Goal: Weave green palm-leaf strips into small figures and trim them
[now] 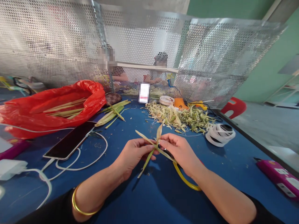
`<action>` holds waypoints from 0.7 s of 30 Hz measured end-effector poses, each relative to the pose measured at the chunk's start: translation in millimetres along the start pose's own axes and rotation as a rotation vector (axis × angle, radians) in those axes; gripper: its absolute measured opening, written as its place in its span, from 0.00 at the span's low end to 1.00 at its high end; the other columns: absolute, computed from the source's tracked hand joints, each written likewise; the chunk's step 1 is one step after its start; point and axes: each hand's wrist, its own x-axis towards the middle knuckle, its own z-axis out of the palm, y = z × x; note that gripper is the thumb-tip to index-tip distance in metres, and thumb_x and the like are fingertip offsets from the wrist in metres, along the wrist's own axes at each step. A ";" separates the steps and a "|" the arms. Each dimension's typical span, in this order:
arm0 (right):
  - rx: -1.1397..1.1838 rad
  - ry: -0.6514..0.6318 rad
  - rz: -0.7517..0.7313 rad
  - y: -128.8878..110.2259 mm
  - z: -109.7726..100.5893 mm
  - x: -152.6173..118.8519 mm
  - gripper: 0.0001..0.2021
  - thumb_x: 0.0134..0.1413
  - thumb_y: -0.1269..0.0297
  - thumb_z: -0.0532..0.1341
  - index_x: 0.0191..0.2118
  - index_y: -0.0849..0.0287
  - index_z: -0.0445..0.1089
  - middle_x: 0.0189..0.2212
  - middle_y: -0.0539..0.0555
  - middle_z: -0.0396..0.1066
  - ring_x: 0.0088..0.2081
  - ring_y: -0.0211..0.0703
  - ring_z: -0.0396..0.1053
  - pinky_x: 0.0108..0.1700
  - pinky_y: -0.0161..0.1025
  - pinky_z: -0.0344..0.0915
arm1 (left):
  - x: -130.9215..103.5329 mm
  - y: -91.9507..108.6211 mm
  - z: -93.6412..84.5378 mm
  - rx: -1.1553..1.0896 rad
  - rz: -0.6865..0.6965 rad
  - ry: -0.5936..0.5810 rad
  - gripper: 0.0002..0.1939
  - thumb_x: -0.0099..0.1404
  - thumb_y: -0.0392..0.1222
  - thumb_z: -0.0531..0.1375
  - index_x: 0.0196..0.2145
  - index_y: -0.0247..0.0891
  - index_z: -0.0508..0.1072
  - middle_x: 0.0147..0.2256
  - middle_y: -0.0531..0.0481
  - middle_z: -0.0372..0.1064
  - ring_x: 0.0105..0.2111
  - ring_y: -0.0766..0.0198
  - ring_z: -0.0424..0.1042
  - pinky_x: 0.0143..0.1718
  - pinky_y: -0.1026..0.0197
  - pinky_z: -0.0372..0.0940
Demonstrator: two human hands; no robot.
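Note:
Over the blue table (112, 189), a piece of crossed green-yellow leaf strips (148, 160) is held between both hands. My left hand (137, 152) grips it from the left, thumb on top near the crossing. From the right, my right hand (175, 149) pinches it close to the upright pale strip. Four or so strip ends stick out around the fingers. A yellow handle or loop (184, 179) lies under my right wrist, partly hidden by it. Something small and dark shows beside my right fingers; I cannot make it out.
A red plastic bag (35, 109) holding long leaves, a phone (70, 141) and white cables are left. Loose leaves (111, 115), a heap of small leaf knots (177, 118) and an orange object (180, 103) lie ahead. Right are a white roll (220, 135) and a purple device (277, 177). People sit behind the mesh.

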 end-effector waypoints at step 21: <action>-0.161 0.006 -0.148 -7.2 -9.5 -1.0 0.12 0.54 0.60 0.59 0.22 0.58 0.64 0.17 0.46 0.63 0.22 0.35 0.60 0.25 0.32 0.57 | -8.8 7.5 -5.5 0.849 0.865 0.239 0.14 0.54 0.47 0.65 0.41 0.48 0.78 0.41 0.49 0.75 0.46 0.54 0.68 0.57 0.53 0.50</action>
